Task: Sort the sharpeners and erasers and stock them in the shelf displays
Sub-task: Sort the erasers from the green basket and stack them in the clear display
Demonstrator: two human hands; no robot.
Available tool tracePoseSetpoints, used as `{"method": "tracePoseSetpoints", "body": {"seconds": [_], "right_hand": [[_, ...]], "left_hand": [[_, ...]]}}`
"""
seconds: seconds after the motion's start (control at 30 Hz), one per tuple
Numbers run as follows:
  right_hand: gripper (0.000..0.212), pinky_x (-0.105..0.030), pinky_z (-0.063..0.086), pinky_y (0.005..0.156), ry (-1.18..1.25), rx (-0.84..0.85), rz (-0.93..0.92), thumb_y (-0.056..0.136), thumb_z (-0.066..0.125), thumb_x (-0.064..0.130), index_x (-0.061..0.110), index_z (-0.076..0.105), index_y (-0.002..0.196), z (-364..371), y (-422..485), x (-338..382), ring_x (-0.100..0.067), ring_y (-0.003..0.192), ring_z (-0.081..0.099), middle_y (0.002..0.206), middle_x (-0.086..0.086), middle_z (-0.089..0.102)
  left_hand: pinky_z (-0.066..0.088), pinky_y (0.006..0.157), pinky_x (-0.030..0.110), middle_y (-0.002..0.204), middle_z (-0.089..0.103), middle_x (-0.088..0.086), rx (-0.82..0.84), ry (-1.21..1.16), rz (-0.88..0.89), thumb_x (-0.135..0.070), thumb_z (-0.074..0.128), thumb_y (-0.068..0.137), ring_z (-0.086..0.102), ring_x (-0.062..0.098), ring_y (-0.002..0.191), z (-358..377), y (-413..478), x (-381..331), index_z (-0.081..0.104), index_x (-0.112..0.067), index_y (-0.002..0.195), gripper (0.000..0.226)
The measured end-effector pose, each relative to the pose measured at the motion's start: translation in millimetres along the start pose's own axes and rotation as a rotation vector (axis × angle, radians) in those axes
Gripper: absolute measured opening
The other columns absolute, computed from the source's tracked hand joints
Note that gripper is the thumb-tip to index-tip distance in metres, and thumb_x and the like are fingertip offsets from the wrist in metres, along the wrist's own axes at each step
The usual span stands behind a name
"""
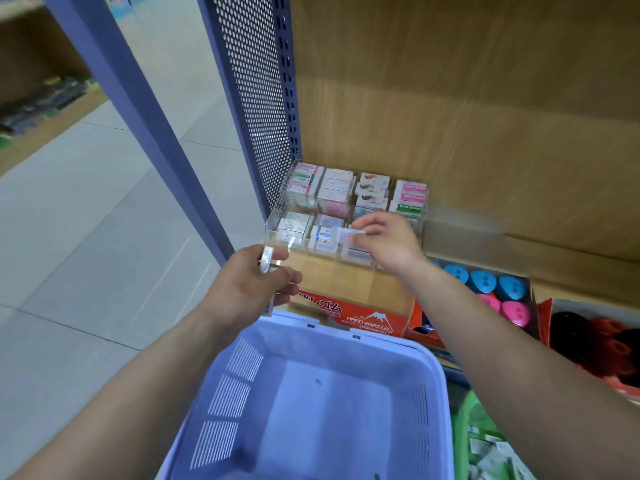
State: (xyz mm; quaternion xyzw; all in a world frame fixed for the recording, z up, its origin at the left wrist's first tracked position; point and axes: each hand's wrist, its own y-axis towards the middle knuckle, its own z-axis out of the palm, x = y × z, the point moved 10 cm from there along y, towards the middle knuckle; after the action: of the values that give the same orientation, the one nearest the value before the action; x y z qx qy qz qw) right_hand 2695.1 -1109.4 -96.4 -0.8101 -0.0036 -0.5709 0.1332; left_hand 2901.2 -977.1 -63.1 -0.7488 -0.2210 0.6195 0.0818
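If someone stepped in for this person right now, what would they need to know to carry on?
Left hand: grips a small clear-wrapped stack, likely erasers.
Right hand: pinches one eraser over the front row of the clear display.
Done: display mostly filled; purple basket nearly empty; sharpeners boxed at right.
Left: seat this eraser, then the left hand's stack.

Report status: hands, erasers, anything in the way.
Left hand grips wrapped erasers, count blurred. Right hand pinches one eraser over the front row of the clear display. Nothing blocks it; blue basket below the hands.
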Motion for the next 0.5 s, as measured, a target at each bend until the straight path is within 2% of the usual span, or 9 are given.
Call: {"method": "tracePoseSetpoints", "body": {"seconds": [0.13,0.23,0.3,0.43,0.5], "right_hand": [[0.02,-0.025,0.05,0.065,-0.18,-0.035,-0.097,0.085,0.077,0.013,0.027,0.063,0.082,23.5,37.6,7.4,-0.011,0.076,0.064,0.085,0.005,0.069],[0.017,-0.036,0.057,0.077,-0.333,0.016,-0.133,0.086,0.07,0.017,0.029,0.063,0.076,44.2,54.9,5.8,-0.014,0.081,0.067,0.101,0.005,0.074],[0.012,-0.037,0.056,0.082,-0.453,0.09,-0.149,0.088,0.066,0.021,0.027,0.069,0.078,58.3,59.8,3.8,-0.014,0.088,0.067,0.102,0.005,0.075],[0.024,-0.039,0.057,0.072,-0.682,0.14,-0.199,0.094,0.055,0.028,0.018,0.072,0.082,66.5,59.8,2.0,-0.021,0.082,0.068,0.086,-0.001,0.074],[0.023,-0.041,0.058,0.073,-0.712,0.123,-0.228,0.095,0.054,0.025,0.016,0.075,0.087,63.6,58.7,0.7,-0.022,0.082,0.068,0.089,-0.003,0.075]], "left_hand": [[0.056,0.069,0.032,0.09,0.078,0.004,0.003,0.026,0.0,-0.008,0.059,0.098,0.075,0.019,0.076,-1.6,1.9,-3.4,0.059,-0.014,0.115,0.018],[0.055,0.072,0.037,0.09,0.078,0.002,-0.015,0.039,0.016,-0.011,0.061,0.098,0.076,0.019,0.079,-2.9,3.9,-8.6,0.059,-0.015,0.115,0.018],[0.055,0.071,0.037,0.089,0.078,0.001,-0.033,0.032,0.025,-0.011,0.063,0.097,0.075,0.017,0.078,-5.0,6.8,-10.7,0.059,-0.014,0.116,0.019],[0.057,0.074,0.038,0.086,0.078,-0.006,-0.055,0.08,0.04,-0.017,0.063,0.098,0.068,0.01,0.074,-6.5,12.2,-12.0,0.061,-0.015,0.115,0.018],[0.055,0.068,0.028,0.081,0.077,-0.011,-0.064,0.097,0.046,-0.02,0.063,0.099,0.064,0.011,0.076,-6.1,14.1,-13.6,0.063,-0.015,0.114,0.017]]}}
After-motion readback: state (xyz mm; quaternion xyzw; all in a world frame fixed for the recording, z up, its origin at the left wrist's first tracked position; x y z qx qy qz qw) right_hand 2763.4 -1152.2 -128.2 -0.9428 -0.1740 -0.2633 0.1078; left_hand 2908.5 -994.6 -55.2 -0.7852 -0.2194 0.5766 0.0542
